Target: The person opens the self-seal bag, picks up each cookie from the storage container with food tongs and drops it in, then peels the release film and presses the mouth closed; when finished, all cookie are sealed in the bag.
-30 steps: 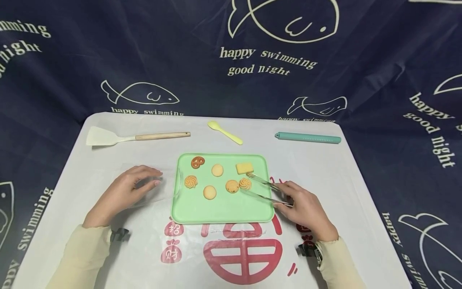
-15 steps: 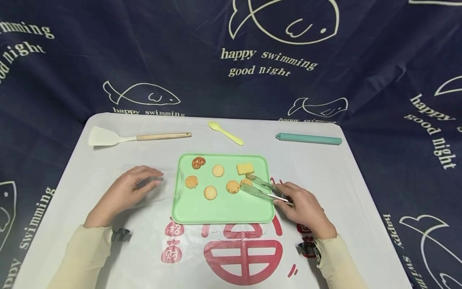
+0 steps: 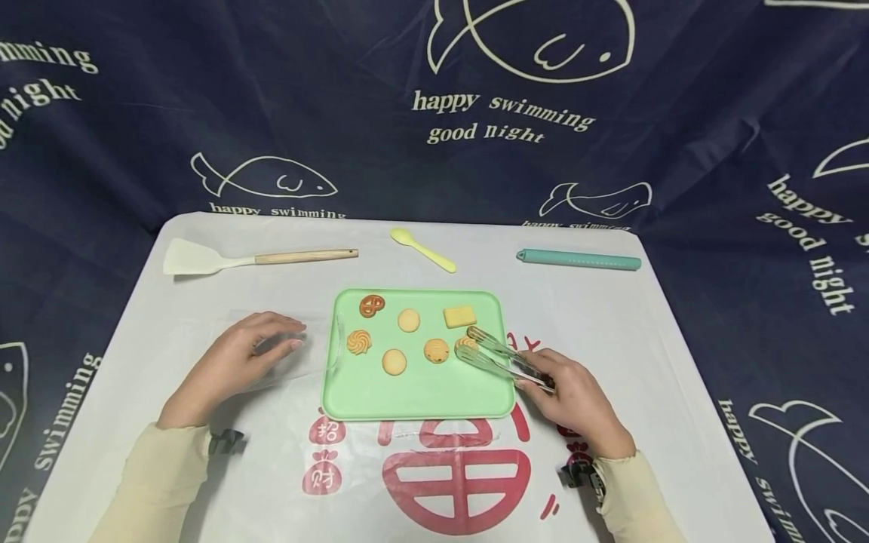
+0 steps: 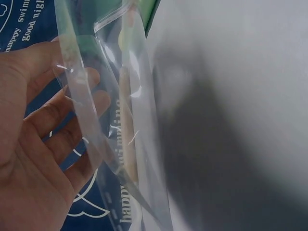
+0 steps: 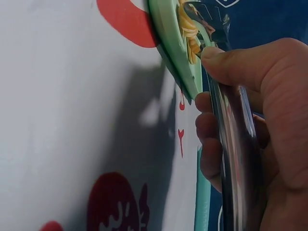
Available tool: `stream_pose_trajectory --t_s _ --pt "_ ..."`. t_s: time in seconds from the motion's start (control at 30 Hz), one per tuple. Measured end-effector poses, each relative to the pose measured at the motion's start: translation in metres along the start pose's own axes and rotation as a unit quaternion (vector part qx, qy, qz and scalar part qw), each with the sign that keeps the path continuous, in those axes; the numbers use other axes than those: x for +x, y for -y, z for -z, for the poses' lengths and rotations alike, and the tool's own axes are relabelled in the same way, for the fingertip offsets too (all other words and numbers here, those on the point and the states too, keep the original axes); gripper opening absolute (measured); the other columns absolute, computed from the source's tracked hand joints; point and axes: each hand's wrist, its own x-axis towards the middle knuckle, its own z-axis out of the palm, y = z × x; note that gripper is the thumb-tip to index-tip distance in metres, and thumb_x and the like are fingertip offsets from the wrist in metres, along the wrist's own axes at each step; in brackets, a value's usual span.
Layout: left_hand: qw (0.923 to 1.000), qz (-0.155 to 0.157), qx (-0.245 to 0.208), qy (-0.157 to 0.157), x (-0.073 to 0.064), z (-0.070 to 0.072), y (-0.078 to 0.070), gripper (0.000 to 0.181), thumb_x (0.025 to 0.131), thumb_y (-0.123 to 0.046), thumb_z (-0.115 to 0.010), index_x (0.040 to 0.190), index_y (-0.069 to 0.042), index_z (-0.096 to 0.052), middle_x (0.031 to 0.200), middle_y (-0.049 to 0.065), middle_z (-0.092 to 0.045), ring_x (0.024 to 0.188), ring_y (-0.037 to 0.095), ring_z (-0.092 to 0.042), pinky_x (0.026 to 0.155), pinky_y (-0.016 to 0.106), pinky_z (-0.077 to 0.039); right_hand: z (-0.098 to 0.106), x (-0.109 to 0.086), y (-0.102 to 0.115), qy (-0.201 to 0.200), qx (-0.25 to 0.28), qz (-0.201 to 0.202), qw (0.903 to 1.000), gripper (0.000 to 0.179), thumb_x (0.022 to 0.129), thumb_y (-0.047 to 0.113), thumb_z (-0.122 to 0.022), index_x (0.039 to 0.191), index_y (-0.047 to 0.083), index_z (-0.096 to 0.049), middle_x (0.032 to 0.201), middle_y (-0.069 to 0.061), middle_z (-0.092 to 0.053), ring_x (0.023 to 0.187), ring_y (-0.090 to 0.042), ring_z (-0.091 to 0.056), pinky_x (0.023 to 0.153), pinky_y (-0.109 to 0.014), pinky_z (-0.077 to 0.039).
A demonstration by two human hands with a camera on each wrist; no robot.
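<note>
Cookies (image 3: 409, 320): seven, left of right grip (image 3: 575, 392)
Tray (image 3: 421, 396): one, beneath them
Tongs (image 5: 236, 154): one pair, clamped in right grip
Clear bag (image 4: 86, 103): one, at left grip (image 3: 236, 356), thumb and fingers apart

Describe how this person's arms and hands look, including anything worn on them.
The left arm has a long, plain cream sleeve, and the right arm a matching sleeve. A small black device shows by the left wrist, another by the right. The left hand and right hand are ungloved.

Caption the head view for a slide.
Right hand holds tongs around a swirl cookie over a green tray, left hand at a clear bag.
</note>
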Motion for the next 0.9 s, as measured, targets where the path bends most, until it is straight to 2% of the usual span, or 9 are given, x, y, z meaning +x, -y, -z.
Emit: stream_pose_trajectory --t_s 0.2,0.37,0.47,0.57,0.73,0.9 --pt "1.0000 0.001 0.001 -0.002 0.000 -0.001 0.000 0.017 0.094 -0.018 -0.076 0.111 -0.012 -0.077 0.118 -0.001 -0.069 0.115 0.027 -0.062 0.100 0.051 -0.047 0.001 0.003 0.002 -0.012 0.017 0.016 0.9997 0.051 0.086 0.023 -0.085 0.130 0.005 -0.068 0.109 -0.003 -0.069 0.092 -0.018 -0.065 0.076 -0.042 -0.057" --pt "1.0000 -0.003 0.002 -0.005 0.000 -0.001 0.000 0.017 0.095 -0.017 -0.076 0.111 -0.013 -0.077 0.118 -0.002 -0.069 0.115 0.026 -0.061 0.100 0.050 -0.047 -0.002 0.016 0.016 -0.008 0.038 0.033 0.9987 0.050 0.086 0.025 -0.085 0.130 0.006 -0.069 0.118 -0.006 -0.069 0.107 -0.027 -0.066 0.092 -0.050 -0.055" --pt "1.0000 -0.003 0.000 -0.004 0.000 -0.001 0.000 0.017 0.095 -0.016 -0.076 0.111 -0.012 -0.076 0.118 -0.001 -0.069 0.115 0.026 -0.061 0.100 0.051 -0.046 -0.010 0.032 0.032 0.007 0.058 0.055 0.9968 0.047 0.088 0.024 -0.083 0.130 0.008 -0.069 0.119 -0.006 -0.069 0.105 -0.026 -0.067 0.091 -0.047 -0.055" --pt "1.0000 0.001 -0.001 -0.002 0.000 -0.001 0.001 0.018 0.095 -0.017 -0.075 0.112 -0.012 -0.076 0.119 -0.003 -0.069 0.116 0.025 -0.061 0.101 0.049 -0.046 -0.021 0.054 0.054 0.022 0.079 0.090 0.9926 0.045 0.089 0.023 -0.081 0.130 0.009 -0.069 0.114 -0.004 -0.070 0.092 -0.019 -0.065 0.080 -0.039 -0.057" --pt "1.0000 -0.002 -0.007 -0.003 0.000 -0.002 0.001 0.019 0.094 -0.017 -0.076 0.113 -0.013 -0.076 0.120 -0.004 -0.068 0.116 0.023 -0.061 0.101 0.047 -0.046 -0.044 0.089 0.096 0.042 0.080 0.143 0.9856 0.045 0.091 0.028 -0.079 0.131 0.010 -0.068 0.112 0.001 -0.068 0.082 -0.011 -0.059 0.074 -0.029 -0.054" --pt "0.9995 -0.009 -0.030 -0.009 -0.003 -0.001 0.001 0.020 0.095 -0.015 -0.075 0.114 -0.011 -0.076 0.121 -0.002 -0.068 0.115 0.024 -0.061 0.100 0.039 -0.047 -0.065 0.118 0.125 0.084 0.074 0.164 0.9801 0.043 0.092 0.031 -0.078 0.129 0.011 -0.070 0.107 0.002 -0.069 0.082 -0.009 -0.058 0.073 -0.027 -0.051"
